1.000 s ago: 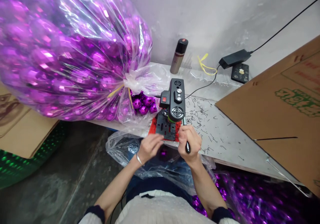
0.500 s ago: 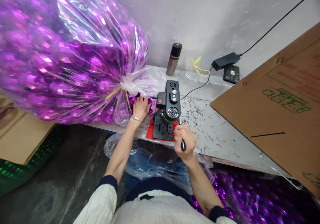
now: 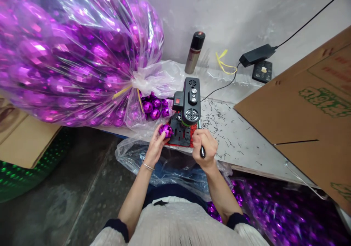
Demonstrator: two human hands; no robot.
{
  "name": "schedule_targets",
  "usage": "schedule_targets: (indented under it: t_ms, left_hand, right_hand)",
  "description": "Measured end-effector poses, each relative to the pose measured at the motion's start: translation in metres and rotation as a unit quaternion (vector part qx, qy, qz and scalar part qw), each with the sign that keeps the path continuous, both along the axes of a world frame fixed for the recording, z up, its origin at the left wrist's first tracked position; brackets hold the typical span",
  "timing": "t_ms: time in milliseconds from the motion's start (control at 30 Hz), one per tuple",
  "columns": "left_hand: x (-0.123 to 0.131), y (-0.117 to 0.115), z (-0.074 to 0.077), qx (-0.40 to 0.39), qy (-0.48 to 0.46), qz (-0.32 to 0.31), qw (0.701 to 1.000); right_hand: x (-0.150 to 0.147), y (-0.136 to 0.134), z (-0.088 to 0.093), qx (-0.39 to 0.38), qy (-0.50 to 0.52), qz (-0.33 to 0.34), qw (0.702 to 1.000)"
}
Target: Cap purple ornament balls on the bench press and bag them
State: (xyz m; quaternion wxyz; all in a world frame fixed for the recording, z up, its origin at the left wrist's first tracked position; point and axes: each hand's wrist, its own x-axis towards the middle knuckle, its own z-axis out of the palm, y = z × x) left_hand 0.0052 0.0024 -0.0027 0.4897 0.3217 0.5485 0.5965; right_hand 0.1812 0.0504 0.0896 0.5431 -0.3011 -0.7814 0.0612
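Note:
A shiny purple faceted ball (image 3: 166,131) is in my left hand (image 3: 155,145), held between thumb and fingers at the left edge of the press's base plate. My right hand (image 3: 205,147) is wrapped round the black-ended lever handle (image 3: 202,152) of a small black bench press (image 3: 192,99). The press has a red switch and round vents, and its slotted plate (image 3: 179,132) rests on a red mat (image 3: 193,130). Several more purple balls (image 3: 155,108) lie in clear plastic just behind my left hand.
A huge clear bag of purple balls (image 3: 82,66), tied at its neck, fills the left. Behind the press stand a spray can (image 3: 195,52), a yellow tie (image 3: 225,63) and a black power adapter (image 3: 257,55). Small dark bits litter the table (image 3: 236,140). A cardboard box (image 3: 304,110) leans at right.
My left hand has come back from the pile of balls toward me, bringing one purple ball beside the press plate. My right hand stays on the lever; the view has shifted slightly.

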Motion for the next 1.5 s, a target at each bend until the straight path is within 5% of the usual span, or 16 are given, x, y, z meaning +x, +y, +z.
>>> schedule_targets:
  t_ms: [400, 767, 967, 1500]
  left_hand:
    - [0.022, 0.030, -0.023, 0.037, 0.250, 0.006, 0.968]
    - [0.018, 0.028, -0.023, 0.155, 0.467, -0.039, 0.869]
    - [0.019, 0.027, -0.021, 0.194, 0.500, -0.064, 0.842]
    - [0.023, 0.047, -0.045, 0.202, 0.472, -0.031, 0.858]
  right_hand:
    - [0.003, -0.001, 0.001, 0.006, -0.023, 0.006, 1.000]
    - [0.004, -0.002, -0.002, 0.001, -0.022, 0.011, 1.000]
    - [0.005, -0.002, -0.001, 0.002, -0.024, 0.011, 1.000]
    - [0.005, -0.004, -0.005, -0.011, -0.020, 0.010, 1.000]
